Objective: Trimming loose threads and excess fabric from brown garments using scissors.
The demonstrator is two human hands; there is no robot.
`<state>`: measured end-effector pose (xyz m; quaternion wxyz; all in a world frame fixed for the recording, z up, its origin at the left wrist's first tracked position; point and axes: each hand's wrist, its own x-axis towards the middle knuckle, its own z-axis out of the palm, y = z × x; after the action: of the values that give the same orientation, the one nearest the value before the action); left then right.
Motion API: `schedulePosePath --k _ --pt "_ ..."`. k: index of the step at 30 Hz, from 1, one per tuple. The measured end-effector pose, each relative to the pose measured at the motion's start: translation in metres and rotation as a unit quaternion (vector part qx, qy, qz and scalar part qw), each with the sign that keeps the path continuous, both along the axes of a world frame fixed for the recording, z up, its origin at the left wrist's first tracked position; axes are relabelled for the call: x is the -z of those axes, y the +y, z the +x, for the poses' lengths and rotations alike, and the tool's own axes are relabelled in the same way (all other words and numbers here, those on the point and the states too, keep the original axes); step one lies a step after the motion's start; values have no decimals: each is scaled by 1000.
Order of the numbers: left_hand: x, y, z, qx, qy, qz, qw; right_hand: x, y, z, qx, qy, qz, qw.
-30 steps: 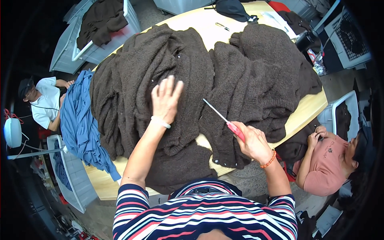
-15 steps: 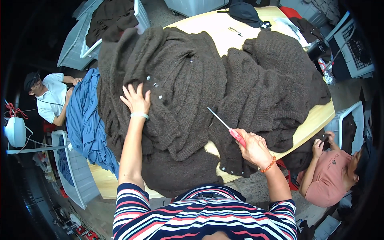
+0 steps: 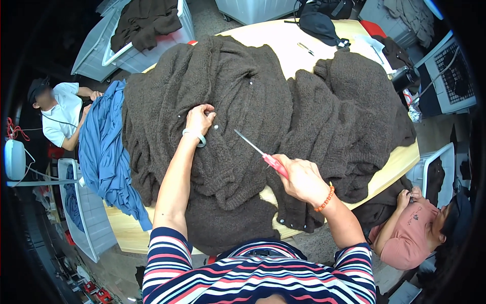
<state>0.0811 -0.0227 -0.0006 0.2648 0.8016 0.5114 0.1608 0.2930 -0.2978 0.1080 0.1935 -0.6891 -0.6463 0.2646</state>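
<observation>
A dark brown knit garment (image 3: 243, 111) with small shiny buttons lies heaped in front of me. My left hand (image 3: 200, 120) is on it with its fingers curled together, pinching the knit beside a shiny button (image 3: 216, 127); its fingertips are partly hidden. In my right hand (image 3: 304, 180) is a pair of slim scissors (image 3: 273, 164) with a pink handle. Their long metal blades look closed and point up and left over the knit, toward the left hand. More brown knit (image 3: 349, 111) is piled to the right, and a lower edge with buttons hangs near my right forearm.
The knits cover a pale wooden table (image 3: 253, 33). Blue fabric (image 3: 104, 152) drapes over its left end, by a person in white (image 3: 63, 114). A person in pink (image 3: 410, 233) handles dark fabric at right. A pen (image 3: 305, 48) and black cap (image 3: 319, 28) lie at the back.
My left hand has gone from lying spread flat to curled fingers, and has moved right and slightly up. The right hand has brought the scissors left, closer to it.
</observation>
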Motion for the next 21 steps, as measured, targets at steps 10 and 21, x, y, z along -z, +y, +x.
schedulePosePath --k 10,21 --pt "38 10 -26 -17 -273 -220 937 11 66 -21 -41 -37 -28 998" --pt "-12 -4 -30 17 -77 205 976 28 77 -32 -37 109 -133 984"
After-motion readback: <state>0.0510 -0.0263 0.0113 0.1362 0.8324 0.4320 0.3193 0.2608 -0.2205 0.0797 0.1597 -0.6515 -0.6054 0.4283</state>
